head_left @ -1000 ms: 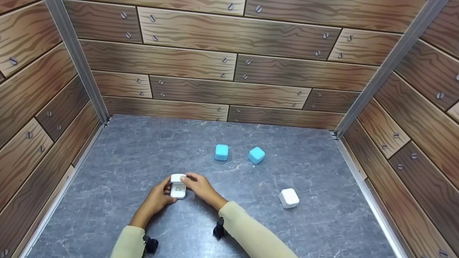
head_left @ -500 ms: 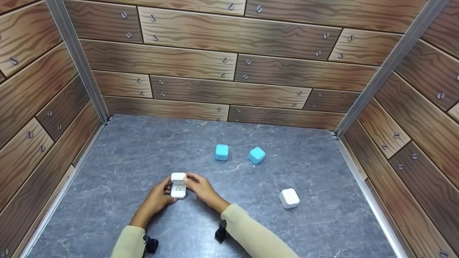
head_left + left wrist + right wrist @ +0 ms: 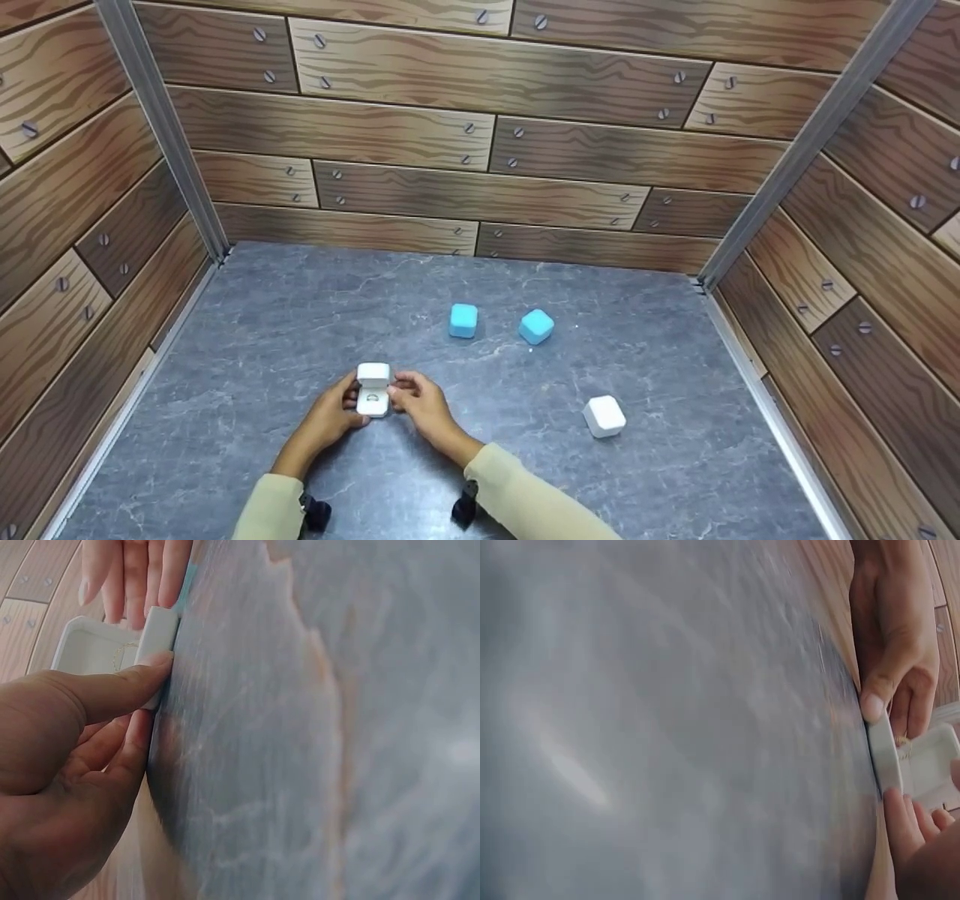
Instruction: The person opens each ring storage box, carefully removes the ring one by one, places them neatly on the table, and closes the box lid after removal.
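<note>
Even, bright head view; wrist views blurred, tilted (pale glare on stone).

blue boxes (image 3: 463,320) ahead, white box (image 3: 604,415) rightward

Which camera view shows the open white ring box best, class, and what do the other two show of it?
The head view: the open white ring box stands whole on the grey table, lid up, ring visible, between the left hand and right hand. The left wrist view shows it edge-on behind the thumb; the right wrist view shows only a side sliver.
</note>
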A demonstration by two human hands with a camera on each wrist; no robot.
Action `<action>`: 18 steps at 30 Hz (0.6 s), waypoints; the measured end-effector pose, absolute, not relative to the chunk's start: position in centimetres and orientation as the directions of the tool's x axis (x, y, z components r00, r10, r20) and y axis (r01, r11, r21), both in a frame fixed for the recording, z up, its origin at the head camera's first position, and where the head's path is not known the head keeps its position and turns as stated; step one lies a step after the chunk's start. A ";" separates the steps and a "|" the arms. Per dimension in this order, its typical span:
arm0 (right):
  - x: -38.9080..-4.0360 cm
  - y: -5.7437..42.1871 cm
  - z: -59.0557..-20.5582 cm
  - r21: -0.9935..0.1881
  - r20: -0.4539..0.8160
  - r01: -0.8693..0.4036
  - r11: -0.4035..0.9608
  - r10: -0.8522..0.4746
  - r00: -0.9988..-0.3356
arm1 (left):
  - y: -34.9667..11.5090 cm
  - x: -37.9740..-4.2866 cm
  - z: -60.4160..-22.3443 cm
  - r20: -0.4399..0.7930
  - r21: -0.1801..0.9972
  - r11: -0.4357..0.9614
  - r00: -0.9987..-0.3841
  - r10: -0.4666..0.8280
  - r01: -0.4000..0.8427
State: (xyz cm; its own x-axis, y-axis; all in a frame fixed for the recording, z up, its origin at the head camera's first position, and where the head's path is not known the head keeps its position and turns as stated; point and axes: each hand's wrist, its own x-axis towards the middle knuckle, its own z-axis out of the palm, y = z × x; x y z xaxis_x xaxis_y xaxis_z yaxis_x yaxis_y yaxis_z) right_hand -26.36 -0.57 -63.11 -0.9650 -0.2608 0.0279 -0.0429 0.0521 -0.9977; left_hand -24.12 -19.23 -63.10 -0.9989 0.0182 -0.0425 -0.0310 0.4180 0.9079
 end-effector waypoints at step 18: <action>-24.6 -2.4 -63.2 -0.976 0.062 -0.118 0.183 -0.286 -0.956 | -19.4 -24.1 -63.2 -0.023 0.927 0.376 -0.999 0.045 -0.005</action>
State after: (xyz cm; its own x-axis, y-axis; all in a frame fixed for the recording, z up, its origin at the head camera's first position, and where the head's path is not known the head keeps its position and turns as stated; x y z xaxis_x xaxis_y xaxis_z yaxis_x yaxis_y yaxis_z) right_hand -24.61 -2.36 -63.22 -0.9562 -0.2862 0.0621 -0.1182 0.1830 -0.9760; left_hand -24.07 -19.36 -63.19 -0.9987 0.0452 -0.0234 -0.0047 0.3762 0.9265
